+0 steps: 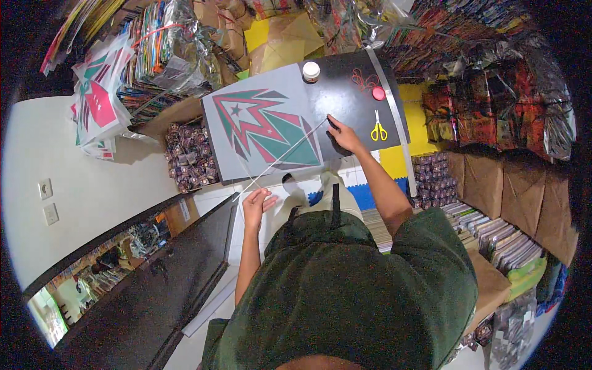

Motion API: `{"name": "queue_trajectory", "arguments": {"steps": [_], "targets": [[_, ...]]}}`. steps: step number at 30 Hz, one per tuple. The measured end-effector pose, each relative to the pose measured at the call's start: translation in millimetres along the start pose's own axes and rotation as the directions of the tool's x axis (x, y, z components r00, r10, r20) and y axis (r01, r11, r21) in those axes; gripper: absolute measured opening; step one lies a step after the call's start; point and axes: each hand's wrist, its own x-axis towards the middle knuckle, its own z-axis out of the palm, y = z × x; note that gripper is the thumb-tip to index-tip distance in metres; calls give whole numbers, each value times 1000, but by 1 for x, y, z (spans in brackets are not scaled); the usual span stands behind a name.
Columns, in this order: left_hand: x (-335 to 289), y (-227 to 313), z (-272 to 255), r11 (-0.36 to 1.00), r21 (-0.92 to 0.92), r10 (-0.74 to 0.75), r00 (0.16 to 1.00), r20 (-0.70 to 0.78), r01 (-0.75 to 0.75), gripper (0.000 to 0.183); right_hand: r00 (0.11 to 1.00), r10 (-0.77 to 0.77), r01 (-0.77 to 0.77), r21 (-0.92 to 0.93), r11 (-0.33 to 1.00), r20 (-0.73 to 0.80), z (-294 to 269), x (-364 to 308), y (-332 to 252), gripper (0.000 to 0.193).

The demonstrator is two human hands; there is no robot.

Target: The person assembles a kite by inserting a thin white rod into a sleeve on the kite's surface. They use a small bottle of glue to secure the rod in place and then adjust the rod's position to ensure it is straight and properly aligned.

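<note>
In my right hand (345,137), a thin pale stick (286,154) is pinched at its far end. It slants down to the left across a grey sheet (213,135) with a red, green and black angular star design (265,126). My left hand (254,208) is just below the stick's near part, with bent fingers drawn together. A faint pale strand runs down toward these fingertips; what they hold, if anything, is too small to make out. The sheet lies on a dark, glossy table (345,92).
On the table are a white lidded jar (311,72), tangled red thread (365,81), a pink round lid (378,93) and yellow-handled scissors (378,128). A box of small dark packets (190,155) adjoins its left side. Stacked bundles (154,46) crowd the back. A dark panel (148,296) stands lower left.
</note>
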Motion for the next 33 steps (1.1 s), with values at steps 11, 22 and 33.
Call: {"name": "queue_trajectory", "arguments": {"steps": [11,22,33], "targets": [[0,-2,-1,1000,2,3,1000,-6,-3,24,997,-69,70,30,997,-20,-1,-3,3,55],[0,-3,-2,1000,-20,4,1000,-25,-4,25,995,-97,94,132,987,16,12,1,5,52],[4,-6,-6,1000,-10,4,1000,-5,-4,26,999,-36,37,43,998,-7,5,9,6,54]]}}
